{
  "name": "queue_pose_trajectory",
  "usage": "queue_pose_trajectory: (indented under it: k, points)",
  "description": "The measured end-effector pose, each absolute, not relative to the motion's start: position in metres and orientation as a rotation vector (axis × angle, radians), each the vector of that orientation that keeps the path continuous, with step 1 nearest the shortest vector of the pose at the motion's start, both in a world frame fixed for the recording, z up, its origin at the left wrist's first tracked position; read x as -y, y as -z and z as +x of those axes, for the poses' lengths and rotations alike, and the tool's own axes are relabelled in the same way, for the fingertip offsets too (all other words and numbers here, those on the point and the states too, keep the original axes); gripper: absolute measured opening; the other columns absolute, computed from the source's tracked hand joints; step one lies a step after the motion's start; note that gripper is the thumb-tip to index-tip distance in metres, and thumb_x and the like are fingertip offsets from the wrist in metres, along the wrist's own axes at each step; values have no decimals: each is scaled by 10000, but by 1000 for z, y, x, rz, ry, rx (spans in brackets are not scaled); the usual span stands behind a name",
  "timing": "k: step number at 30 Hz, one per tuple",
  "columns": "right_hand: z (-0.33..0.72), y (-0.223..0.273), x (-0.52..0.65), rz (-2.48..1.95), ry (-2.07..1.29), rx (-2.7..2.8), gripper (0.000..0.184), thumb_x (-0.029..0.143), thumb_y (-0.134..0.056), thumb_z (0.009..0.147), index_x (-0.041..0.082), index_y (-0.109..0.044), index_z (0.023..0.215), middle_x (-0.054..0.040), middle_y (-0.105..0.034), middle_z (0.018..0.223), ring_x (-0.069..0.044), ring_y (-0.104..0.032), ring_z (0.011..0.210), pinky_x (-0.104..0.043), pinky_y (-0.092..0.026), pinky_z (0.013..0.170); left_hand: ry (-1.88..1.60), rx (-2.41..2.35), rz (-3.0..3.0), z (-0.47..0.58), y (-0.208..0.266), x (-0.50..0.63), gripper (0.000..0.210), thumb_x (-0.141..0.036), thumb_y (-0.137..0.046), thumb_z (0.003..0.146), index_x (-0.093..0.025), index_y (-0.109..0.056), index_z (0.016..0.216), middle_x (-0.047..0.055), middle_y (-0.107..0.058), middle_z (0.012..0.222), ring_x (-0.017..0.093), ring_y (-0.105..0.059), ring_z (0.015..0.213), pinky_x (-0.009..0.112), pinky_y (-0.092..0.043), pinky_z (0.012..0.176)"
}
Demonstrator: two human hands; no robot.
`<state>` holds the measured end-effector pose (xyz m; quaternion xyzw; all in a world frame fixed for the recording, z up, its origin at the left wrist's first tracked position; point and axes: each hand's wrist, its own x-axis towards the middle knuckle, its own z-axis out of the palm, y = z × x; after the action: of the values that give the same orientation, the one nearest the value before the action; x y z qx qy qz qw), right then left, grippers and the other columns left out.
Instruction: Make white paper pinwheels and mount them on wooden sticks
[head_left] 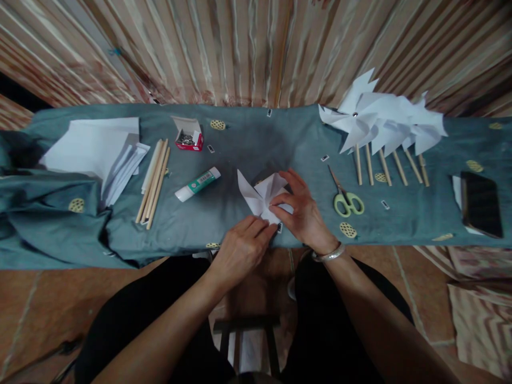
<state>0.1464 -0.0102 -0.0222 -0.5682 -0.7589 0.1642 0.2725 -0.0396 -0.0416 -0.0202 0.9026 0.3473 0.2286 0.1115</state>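
Note:
A white paper pinwheel (262, 198) without a stick lies at the table's front edge, its blades curled up. My right hand (301, 209) pinches at its middle with thumb and forefinger, the other fingers curved over a blade. My left hand (245, 246) is closed on the pinwheel's near edge; its fingertips are partly hidden. A green and white glue stick (198, 184) lies to the left of the pinwheel. To the right are scissors (348, 202) with green handles. Whether a pin is at the pinwheel's centre I cannot tell.
Several pinwheels on sticks (384, 125) lie at the back right. A phone (481, 204) rests at the far right. Leftward are a small open red box of metal pieces (189, 137), wooden sticks (157, 184) and white paper (94, 144). A green cloth (256, 141) covers the table.

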Motion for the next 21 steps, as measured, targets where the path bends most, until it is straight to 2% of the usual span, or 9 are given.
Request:
queue_pose_trajectory:
  k: [5, 10, 15, 21]
  points:
    - [147, 26, 10, -1500, -425, 2034, 58, 240, -654, 853, 248, -706, 828, -30, -452, 1496, -296, -297, 1470, -494, -322, 1191, -675, -1019, 2662, -39, 20, 42, 202, -144, -491, 963, -121, -628, 1110, 93, -682, 973, 211, -623, 895, 357, -589, 797]
    - [147, 29, 10, -1467, -383, 2024, 91, 239, -671, 843, 177, -708, 897, -153, -451, 1485, -320, -326, 1453, -488, -328, 1180, -710, -1004, 2653, -38, 22, 43, 195, -140, -491, 963, -92, -629, 1093, 101, -683, 956, 212, -617, 885, 358, -590, 784]
    - [147, 34, 9, -1457, -388, 1992, 74, 252, -687, 826, 208, -697, 886, -98, -458, 1490, -321, -326, 1454, -545, -353, 1152, -723, -1021, 2656, -38, 23, 43, 196, -150, -490, 966, -94, -637, 1081, 92, -683, 939, 210, -619, 864, 354, -592, 760]
    - [149, 39, 8, -1429, -384, 1982, 60, 249, -702, 816, 243, -679, 871, -25, -440, 1501, -303, -320, 1456, -533, -335, 1168, -717, -1023, 2634, -39, 21, 43, 206, -151, -486, 966, -89, -644, 1082, 99, -683, 942, 216, -622, 878, 358, -591, 772]
